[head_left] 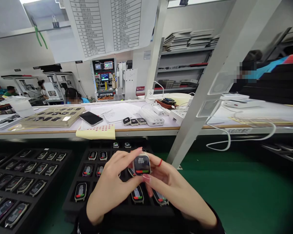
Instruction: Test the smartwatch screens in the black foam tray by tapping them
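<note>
A smartwatch without a strap is held between both hands, its lit screen turned up with white text and a red and green bar. My left hand grips its left side, the index finger along the top edge. From the right, my right hand closes on the watch, its thumb at the lower edge and a red band around one finger. Below the hands lies a black foam tray holding several similar watches, such as a lit watch at its left. The hands hide part of this tray.
Another black tray of watches stands at the left. On the bench are a phone, a beige tray, a white power bank and several small watch bodies. A slanted metal post rises at the right.
</note>
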`<state>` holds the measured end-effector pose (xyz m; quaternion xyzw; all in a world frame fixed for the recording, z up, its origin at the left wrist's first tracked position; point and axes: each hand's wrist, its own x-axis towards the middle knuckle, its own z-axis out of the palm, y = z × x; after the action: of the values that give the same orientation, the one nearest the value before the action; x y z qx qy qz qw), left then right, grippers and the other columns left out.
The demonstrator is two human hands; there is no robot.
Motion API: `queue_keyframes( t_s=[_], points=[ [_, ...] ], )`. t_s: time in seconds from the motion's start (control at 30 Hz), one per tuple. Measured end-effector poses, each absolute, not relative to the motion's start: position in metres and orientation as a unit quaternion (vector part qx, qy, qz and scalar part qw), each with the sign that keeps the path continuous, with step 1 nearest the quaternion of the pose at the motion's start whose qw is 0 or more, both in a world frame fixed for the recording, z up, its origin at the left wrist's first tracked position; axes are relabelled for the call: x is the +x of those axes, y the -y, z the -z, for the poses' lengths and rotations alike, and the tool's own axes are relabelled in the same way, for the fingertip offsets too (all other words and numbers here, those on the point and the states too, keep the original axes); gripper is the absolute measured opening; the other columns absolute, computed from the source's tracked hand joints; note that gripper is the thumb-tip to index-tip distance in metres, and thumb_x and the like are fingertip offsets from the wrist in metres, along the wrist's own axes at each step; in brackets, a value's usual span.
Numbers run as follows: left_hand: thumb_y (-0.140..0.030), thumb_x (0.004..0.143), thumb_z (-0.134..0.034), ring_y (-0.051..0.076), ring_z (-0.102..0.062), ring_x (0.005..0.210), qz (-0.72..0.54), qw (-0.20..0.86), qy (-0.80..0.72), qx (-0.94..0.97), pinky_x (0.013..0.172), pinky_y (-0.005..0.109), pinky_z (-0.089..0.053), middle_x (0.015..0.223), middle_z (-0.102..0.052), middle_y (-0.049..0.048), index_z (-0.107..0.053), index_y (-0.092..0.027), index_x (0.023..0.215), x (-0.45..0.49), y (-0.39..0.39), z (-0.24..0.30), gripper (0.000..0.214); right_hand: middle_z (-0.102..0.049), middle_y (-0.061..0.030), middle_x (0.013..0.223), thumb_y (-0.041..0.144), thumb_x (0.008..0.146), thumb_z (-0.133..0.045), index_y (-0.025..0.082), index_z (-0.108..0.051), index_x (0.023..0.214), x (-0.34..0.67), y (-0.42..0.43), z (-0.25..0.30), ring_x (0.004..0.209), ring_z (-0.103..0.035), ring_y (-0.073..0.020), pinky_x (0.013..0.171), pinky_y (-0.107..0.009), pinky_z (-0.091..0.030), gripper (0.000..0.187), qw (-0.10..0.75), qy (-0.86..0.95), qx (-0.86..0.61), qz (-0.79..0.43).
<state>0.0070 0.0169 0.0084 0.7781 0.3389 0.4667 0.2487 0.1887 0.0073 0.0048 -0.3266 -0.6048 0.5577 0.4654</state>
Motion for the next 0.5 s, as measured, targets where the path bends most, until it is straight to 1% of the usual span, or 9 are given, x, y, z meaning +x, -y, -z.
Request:
queue_keyframes(
  t_s=[0.1, 0.17, 0.23, 0.3, 0.33, 0.4, 0.47, 0.5],
  points=[
    [-0.026, 0.090, -0.068, 0.020, -0.057, 0.106, -0.436, 0.272, -0.374, 0.772, 0.100, 0.035, -0.047, 0.118, -0.062, 0.0022, -0.046, -0.040, 0.145, 0.007, -0.017, -0.007, 0.060, -0.060, -0.0084, 0.124, 0.043, 0.090, -0.071, 0.027, -0.053, 0.140, 0.188, -0.012, -0.004, 0.064, -0.055, -0.0107, 0.060, -0.023, -0.054, 0.056, 0.459, 0.585, -0.319, -0.587],
    [-0.031, 0.093, -0.063, 0.021, -0.056, 0.111, -0.411, 0.295, -0.400, 0.764, 0.104, 0.038, -0.046, 0.129, -0.057, 0.0038, -0.042, -0.040, 0.147, 0.007, -0.018, -0.005, 0.059, -0.060, -0.0091, 0.125, 0.040, 0.088, -0.074, 0.028, -0.048, 0.143, 0.187, -0.016, -0.004, 0.068, -0.058, -0.0120, 0.058, -0.023, -0.054, 0.062, 0.467, 0.571, -0.307, -0.601],
    [-0.035, 0.096, -0.059, 0.021, -0.057, 0.113, -0.404, 0.309, -0.418, 0.753, 0.104, 0.038, -0.048, 0.140, -0.049, 0.0052, -0.040, -0.040, 0.148, 0.006, -0.018, -0.002, 0.056, -0.062, -0.0087, 0.120, 0.037, 0.087, -0.076, 0.027, -0.047, 0.143, 0.186, -0.019, -0.004, 0.070, -0.058, -0.0120, 0.060, -0.022, -0.054, 0.064, 0.470, 0.561, -0.295, -0.614],
    [-0.037, 0.097, -0.056, 0.022, -0.056, 0.115, -0.415, 0.311, -0.428, 0.740, 0.101, 0.037, -0.050, 0.147, -0.042, 0.0062, -0.041, -0.038, 0.148, 0.003, -0.017, -0.003, 0.054, -0.065, -0.0074, 0.114, 0.035, 0.087, -0.077, 0.025, -0.047, 0.142, 0.187, -0.022, -0.005, 0.072, -0.059, -0.0116, 0.062, -0.021, -0.054, 0.063, 0.466, 0.557, -0.294, -0.622],
    [-0.039, 0.097, -0.056, 0.021, -0.056, 0.115, -0.424, 0.308, -0.427, 0.737, 0.099, 0.035, -0.051, 0.147, -0.042, 0.0065, -0.042, -0.037, 0.148, 0.001, -0.015, -0.008, 0.053, -0.065, -0.0068, 0.113, 0.034, 0.087, -0.077, 0.025, -0.047, 0.142, 0.188, -0.023, -0.005, 0.074, -0.059, -0.0118, 0.063, -0.021, -0.054, 0.063, 0.463, 0.557, -0.298, -0.622],
    [-0.039, 0.098, -0.055, 0.020, -0.059, 0.110, -0.446, 0.300, -0.407, 0.739, 0.096, 0.033, -0.052, 0.142, -0.047, 0.0070, -0.047, -0.035, 0.145, -0.006, -0.007, -0.023, 0.048, -0.065, -0.0065, 0.112, 0.035, 0.087, -0.077, 0.024, -0.046, 0.142, 0.192, -0.025, -0.004, 0.080, -0.061, -0.0133, 0.065, -0.021, -0.054, 0.065, 0.457, 0.564, -0.315, -0.611],
    [-0.040, 0.097, -0.056, 0.019, -0.061, 0.099, -0.468, 0.298, -0.362, 0.749, 0.093, 0.033, -0.054, 0.131, -0.057, 0.0080, -0.057, -0.033, 0.138, -0.015, 0.008, -0.046, 0.041, -0.066, -0.0081, 0.114, 0.039, 0.086, -0.078, 0.024, -0.046, 0.143, 0.197, -0.030, 0.000, 0.084, -0.063, -0.0163, 0.068, -0.025, -0.056, 0.067, 0.447, 0.588, -0.345, -0.579],
    [-0.042, 0.096, -0.058, 0.020, -0.062, 0.098, -0.477, 0.297, -0.336, 0.756, 0.091, 0.034, -0.054, 0.124, -0.061, 0.0089, -0.062, -0.030, 0.132, -0.020, 0.017, -0.058, 0.038, -0.067, -0.0094, 0.115, 0.044, 0.085, -0.077, 0.023, -0.047, 0.143, 0.200, -0.033, 0.003, 0.085, -0.065, -0.0185, 0.069, -0.028, -0.058, 0.069, 0.441, 0.605, -0.365, -0.552]
  ],
)
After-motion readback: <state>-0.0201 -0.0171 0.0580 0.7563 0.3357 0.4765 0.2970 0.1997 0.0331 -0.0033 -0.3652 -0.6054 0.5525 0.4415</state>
